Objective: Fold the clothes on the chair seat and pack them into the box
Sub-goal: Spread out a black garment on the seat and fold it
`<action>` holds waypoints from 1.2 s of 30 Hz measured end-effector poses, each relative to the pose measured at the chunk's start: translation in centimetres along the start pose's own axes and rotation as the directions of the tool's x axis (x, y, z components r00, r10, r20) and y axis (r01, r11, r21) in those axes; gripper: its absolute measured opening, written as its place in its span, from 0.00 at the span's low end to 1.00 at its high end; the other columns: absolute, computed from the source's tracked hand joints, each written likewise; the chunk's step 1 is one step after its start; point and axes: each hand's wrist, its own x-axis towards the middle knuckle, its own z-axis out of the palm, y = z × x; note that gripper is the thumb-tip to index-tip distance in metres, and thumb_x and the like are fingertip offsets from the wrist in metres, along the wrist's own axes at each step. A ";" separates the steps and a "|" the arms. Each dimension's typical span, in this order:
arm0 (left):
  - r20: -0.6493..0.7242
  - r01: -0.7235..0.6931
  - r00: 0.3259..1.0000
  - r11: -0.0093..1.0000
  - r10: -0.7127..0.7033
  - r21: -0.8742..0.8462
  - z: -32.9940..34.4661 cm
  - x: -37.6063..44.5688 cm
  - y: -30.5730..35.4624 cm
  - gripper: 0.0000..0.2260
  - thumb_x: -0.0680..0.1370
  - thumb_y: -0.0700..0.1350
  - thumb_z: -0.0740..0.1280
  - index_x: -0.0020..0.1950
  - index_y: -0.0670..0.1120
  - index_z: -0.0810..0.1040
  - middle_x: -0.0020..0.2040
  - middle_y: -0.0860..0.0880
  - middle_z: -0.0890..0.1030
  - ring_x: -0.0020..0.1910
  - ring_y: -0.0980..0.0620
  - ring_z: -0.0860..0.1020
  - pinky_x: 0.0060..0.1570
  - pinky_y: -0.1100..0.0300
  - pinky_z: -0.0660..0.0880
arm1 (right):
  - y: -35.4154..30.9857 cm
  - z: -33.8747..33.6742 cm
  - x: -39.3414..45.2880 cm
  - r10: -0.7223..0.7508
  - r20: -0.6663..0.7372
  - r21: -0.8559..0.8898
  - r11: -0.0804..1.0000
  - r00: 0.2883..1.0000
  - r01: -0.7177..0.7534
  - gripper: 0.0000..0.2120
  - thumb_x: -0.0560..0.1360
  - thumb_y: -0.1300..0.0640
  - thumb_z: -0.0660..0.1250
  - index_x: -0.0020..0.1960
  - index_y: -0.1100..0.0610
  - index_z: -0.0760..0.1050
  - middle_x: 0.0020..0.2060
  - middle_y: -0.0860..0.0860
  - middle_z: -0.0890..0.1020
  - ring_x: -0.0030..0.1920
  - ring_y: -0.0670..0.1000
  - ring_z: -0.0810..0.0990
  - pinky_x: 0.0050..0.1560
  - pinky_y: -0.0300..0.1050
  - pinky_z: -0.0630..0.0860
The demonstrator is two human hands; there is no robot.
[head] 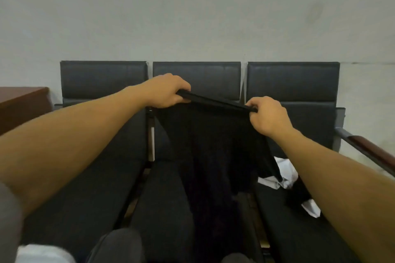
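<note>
I hold a black garment (211, 145) up by its top edge over the middle chair seat (162, 198). My left hand (166, 92) grips the left end of that edge and my right hand (267, 115) grips the right end. The edge is stretched taut between them, slanting down to the right, and the cloth hangs down onto the seat. More clothes lie on the right chair seat (299, 237): a crumpled white piece (282, 175) with dark cloth over part of it. No box is in view.
Three dark padded chairs stand in a row against a pale wall. The right chair has a wood-topped armrest (367, 151). A brown wooden table (21, 104) stands at the left. The left chair seat (89, 188) lies under my left forearm. My knees show at the bottom.
</note>
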 end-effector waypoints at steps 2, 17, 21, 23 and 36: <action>-0.055 0.038 0.998 0.997 -0.035 0.061 -0.8 -0.6 -1.0 0.02 0.81 0.46 0.67 0.49 0.52 0.77 0.47 0.50 0.80 0.49 0.44 0.78 0.52 0.47 0.76 | -0.4 -0.3 -0.1 0.021 -0.023 -0.072 0.997 1.000 -0.023 0.12 0.76 0.63 0.63 0.55 0.52 0.80 0.49 0.54 0.81 0.46 0.59 0.78 0.45 0.49 0.73; 0.344 0.234 0.919 0.968 -0.190 -0.088 1.8 -12.3 -7.0 0.19 0.67 0.66 0.77 0.41 0.51 0.84 0.34 0.54 0.83 0.34 0.55 0.80 0.37 0.61 0.73 | -4.8 3.1 -6.5 -0.073 0.616 -0.371 0.851 0.784 0.371 0.17 0.75 0.37 0.69 0.60 0.44 0.77 0.50 0.46 0.83 0.50 0.50 0.81 0.54 0.51 0.79; 0.344 0.256 0.902 0.965 -0.262 0.064 6.3 -10.9 -9.9 0.08 0.77 0.56 0.74 0.49 0.53 0.84 0.40 0.53 0.83 0.40 0.53 0.80 0.45 0.52 0.79 | -2.0 7.0 -3.4 0.125 0.569 -0.410 0.900 0.813 0.148 0.14 0.77 0.55 0.68 0.62 0.46 0.77 0.52 0.51 0.81 0.50 0.56 0.80 0.52 0.54 0.79; 0.278 0.288 0.908 0.950 -0.312 0.122 8.2 -9.5 -11.4 0.08 0.79 0.55 0.71 0.50 0.52 0.83 0.41 0.52 0.81 0.41 0.50 0.80 0.46 0.49 0.79 | -1.1 8.9 -1.2 0.159 0.520 -0.419 0.904 0.839 0.089 0.16 0.76 0.59 0.66 0.62 0.48 0.77 0.52 0.53 0.80 0.49 0.58 0.80 0.50 0.55 0.80; -0.205 0.316 0.942 0.911 -0.267 0.264 3.6 -3.8 -14.4 0.05 0.80 0.48 0.69 0.49 0.46 0.79 0.40 0.45 0.75 0.38 0.41 0.74 0.40 0.51 0.68 | -2.5 5.3 7.5 -0.024 -0.022 -0.427 0.904 0.999 0.012 0.15 0.75 0.62 0.68 0.62 0.55 0.76 0.53 0.58 0.75 0.49 0.65 0.78 0.47 0.60 0.79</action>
